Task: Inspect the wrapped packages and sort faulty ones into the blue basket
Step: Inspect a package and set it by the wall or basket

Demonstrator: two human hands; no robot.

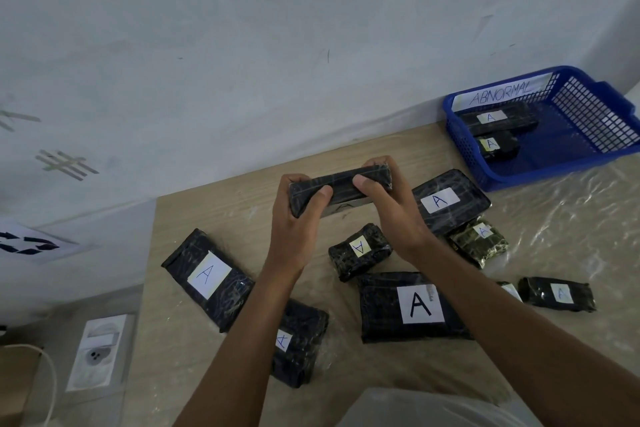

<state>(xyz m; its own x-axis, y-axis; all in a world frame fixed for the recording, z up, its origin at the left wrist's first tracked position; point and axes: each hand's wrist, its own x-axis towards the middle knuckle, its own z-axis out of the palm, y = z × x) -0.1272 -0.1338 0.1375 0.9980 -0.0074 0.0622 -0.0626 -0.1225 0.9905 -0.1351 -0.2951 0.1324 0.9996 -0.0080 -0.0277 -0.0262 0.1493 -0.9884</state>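
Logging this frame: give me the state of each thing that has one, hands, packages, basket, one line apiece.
left hand: grips the held package's left end.
right hand: grips its right end.
held package: lifted off the table, edge-on to the camera.
blue basket: upright on the table, labelled ABNORMAL, holds two packages.
packages in basket: lying flat, A labels up.
largest package: flat on the table, A label up.
small package: on the table, untouched.

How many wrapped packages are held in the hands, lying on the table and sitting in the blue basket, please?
Held in the hands: 1 wrapped package, left hand, right hand.
On the table: 8, one mostly hidden by the right forearm.
In the blue basket: 2.
Total: 11.
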